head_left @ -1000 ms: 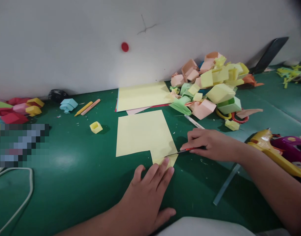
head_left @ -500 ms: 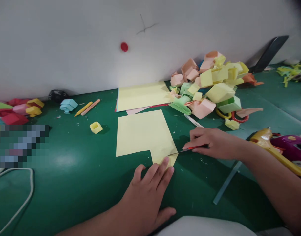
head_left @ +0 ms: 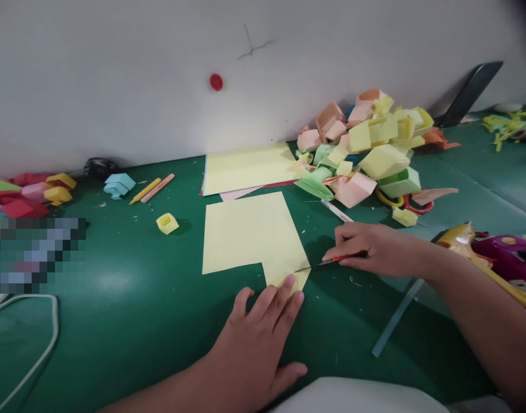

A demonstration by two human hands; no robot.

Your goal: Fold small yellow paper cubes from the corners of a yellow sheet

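Observation:
A pale yellow sheet of paper (head_left: 245, 229), with a notch cut from its lower left, lies flat on the green table. My left hand (head_left: 258, 332) is open, fingers spread, with its fingertips pressing on the narrow lower part of the sheet. My right hand (head_left: 366, 249) is closed around a thin craft knife (head_left: 349, 256) with a red handle. The knife's blade points left and lies across the sheet's right edge, just above my left fingertips. Part of the handle is hidden in my fingers.
Folded paper pieces (head_left: 383, 155) are heaped at back right, with scissors handles (head_left: 421, 202) beneath. Stacked paper sheets (head_left: 249, 169) lie by the wall. A yellow glue gun (head_left: 458, 238) and a clear glue stick (head_left: 396, 321) lie near my right arm. A small yellow paper box (head_left: 167, 223) sits left.
My right hand and the knife have shifted slightly right, drawing the blade a little toward the sheet's right edge. My left hand stays in place on the paper.

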